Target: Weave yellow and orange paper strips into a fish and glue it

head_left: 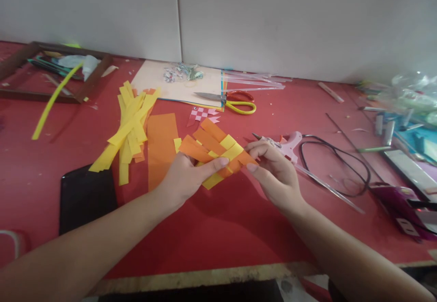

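Note:
My left hand [186, 176] and my right hand [273, 170] both pinch a woven piece of orange and yellow paper strips [215, 149], held just above the red table [218, 229]. The left thumb lies across its lower edge. The right fingers grip its right end. A pile of loose yellow strips [128, 129] and a flat orange paper sheet [161, 145] lie to the left of my left hand.
A pink glue gun [290, 145] with a black cord [337, 165] lies right of my right hand. Scissors [228, 100] rest on cream paper [177, 83] farther back. A small pink-and-white woven piece [202, 114], a black phone [87, 197], a wooden frame [51, 69] and clutter at far right.

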Motion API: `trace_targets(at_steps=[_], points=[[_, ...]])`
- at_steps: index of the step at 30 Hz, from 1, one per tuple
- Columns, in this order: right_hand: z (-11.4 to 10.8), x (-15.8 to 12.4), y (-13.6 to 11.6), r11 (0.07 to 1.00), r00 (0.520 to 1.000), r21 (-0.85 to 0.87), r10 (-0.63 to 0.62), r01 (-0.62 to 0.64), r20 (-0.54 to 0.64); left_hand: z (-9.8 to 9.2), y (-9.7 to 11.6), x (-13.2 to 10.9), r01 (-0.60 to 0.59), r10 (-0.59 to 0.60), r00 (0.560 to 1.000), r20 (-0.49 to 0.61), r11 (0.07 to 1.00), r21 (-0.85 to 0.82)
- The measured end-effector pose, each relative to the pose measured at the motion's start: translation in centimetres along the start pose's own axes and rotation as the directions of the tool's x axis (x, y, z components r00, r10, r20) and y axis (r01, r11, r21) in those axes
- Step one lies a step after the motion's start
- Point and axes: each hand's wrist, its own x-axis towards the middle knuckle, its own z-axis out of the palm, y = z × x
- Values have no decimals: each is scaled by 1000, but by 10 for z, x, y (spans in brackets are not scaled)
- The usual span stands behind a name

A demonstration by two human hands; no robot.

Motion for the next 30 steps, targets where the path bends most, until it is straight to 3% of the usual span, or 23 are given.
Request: trace_targets(at_steps=[7, 22, 30], points=[[4, 3, 1, 992, 998, -121, -30, 24, -49, 0, 5, -3, -40, 36, 999, 27, 987, 158], [1, 2, 6, 978, 982, 84, 191, -189, -10, -1, 1, -2, -81, 74, 995, 61, 990, 114], [2, 1, 7, 983, 986, 94, 164, -160, -43, 0, 0, -2, -80, 72, 994, 81, 991, 103]])
